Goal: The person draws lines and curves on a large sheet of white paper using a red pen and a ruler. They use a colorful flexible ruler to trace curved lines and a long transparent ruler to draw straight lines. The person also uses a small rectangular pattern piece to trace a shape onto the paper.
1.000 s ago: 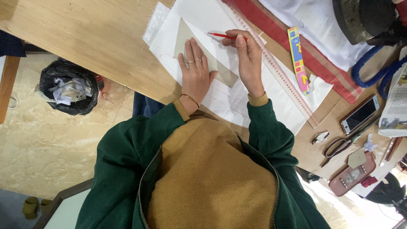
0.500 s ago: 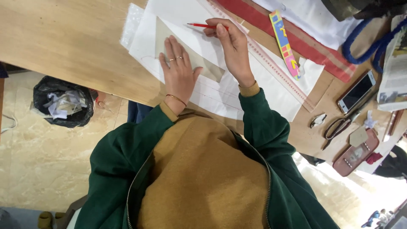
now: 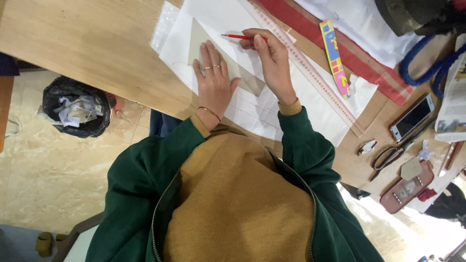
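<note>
My left hand (image 3: 213, 82), with rings and a bracelet, lies flat with spread fingers on a grey-brown triangular card template (image 3: 196, 41). The template rests on a white sheet (image 3: 310, 97) spread over the wooden table (image 3: 87, 43). My right hand (image 3: 272, 63) holds a red pencil (image 3: 234, 36), whose tip touches the sheet just beside the template's upper edge. Thin drawn lines show on the sheet below my left hand.
A long clear ruler (image 3: 318, 80) lies right of my right hand, beside a colourful short ruler (image 3: 334, 56) and a red cloth strip (image 3: 374, 68). A phone (image 3: 412, 116), scissors (image 3: 386, 157) and a pink case (image 3: 405, 191) lie at the right. A black bin (image 3: 75, 106) stands on the floor.
The view has swayed left and then back a little. My left hand stays pressed on the template and the pencil stays at its upper edge.
</note>
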